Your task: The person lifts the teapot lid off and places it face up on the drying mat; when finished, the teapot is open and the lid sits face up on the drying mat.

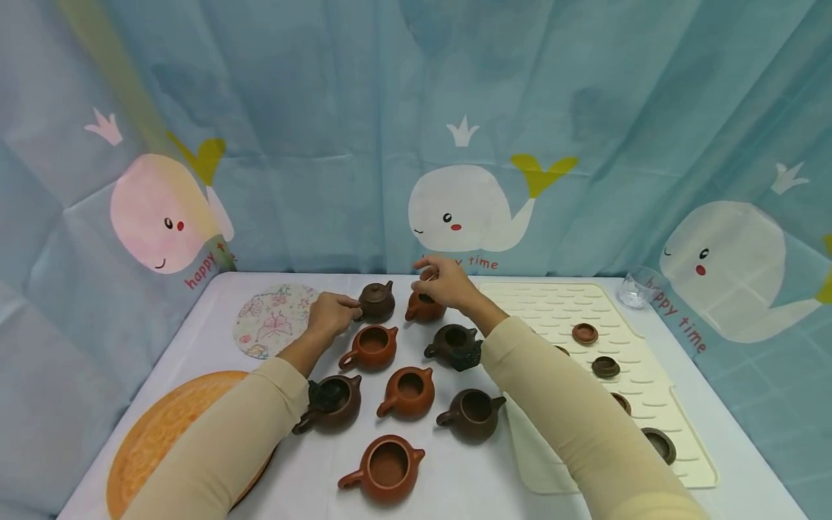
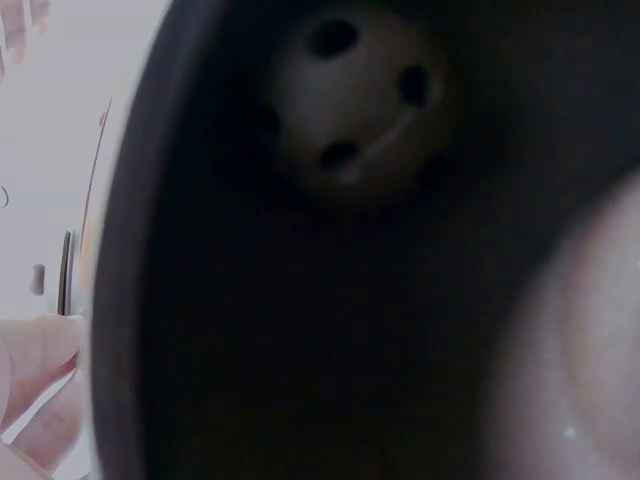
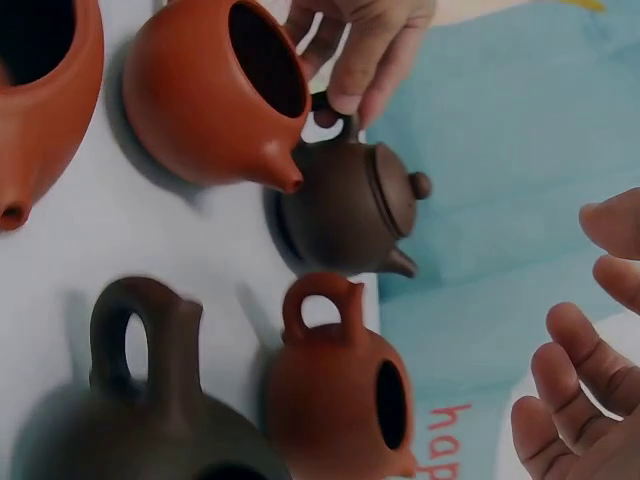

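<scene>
My left hand pinches the handle of a small dark brown teapot, which has its knobbed lid on and stands at the back of the table. In the right wrist view this lidded teapot shows the fingers at its handle. My right hand hovers over a lidless reddish teapot beside it. The right fingers are spread, loosely bent, with nothing between them. A dark, blurred teapot interior with strainer holes fills most of the left wrist view.
Several lidless teapots, including a red one and a dark one, stand between my arms. Loose lids lie on a cream mat at right, near a clear cup. At left are a patterned round mat and an orange-brown round board.
</scene>
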A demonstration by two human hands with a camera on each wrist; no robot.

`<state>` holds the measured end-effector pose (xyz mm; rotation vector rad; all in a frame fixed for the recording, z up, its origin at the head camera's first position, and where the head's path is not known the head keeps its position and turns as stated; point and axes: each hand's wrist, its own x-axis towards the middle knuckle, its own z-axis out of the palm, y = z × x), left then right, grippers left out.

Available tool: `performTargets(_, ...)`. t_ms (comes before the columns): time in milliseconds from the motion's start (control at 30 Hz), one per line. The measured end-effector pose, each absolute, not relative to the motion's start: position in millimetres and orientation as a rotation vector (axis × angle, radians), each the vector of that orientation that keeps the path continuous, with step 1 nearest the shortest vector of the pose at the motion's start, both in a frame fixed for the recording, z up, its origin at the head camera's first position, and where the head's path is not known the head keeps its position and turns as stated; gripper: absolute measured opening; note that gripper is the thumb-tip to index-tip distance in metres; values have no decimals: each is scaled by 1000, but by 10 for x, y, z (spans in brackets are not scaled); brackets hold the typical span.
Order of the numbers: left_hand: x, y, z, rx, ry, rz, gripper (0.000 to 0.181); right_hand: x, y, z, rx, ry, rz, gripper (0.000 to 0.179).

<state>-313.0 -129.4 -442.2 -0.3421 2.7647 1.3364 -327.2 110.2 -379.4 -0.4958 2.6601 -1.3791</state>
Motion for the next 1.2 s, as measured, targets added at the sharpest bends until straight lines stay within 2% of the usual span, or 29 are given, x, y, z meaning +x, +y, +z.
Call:
performTargets(633,-3123,-1321,-4414,-298,2755,1333,18,-3411,621,-4069,-334,2623,-1271,37)
performTargets(1200,-3136,-1324,-4438,-296,2760,1338,18,-3518,367,-4234,-411,2675,-1197,37)
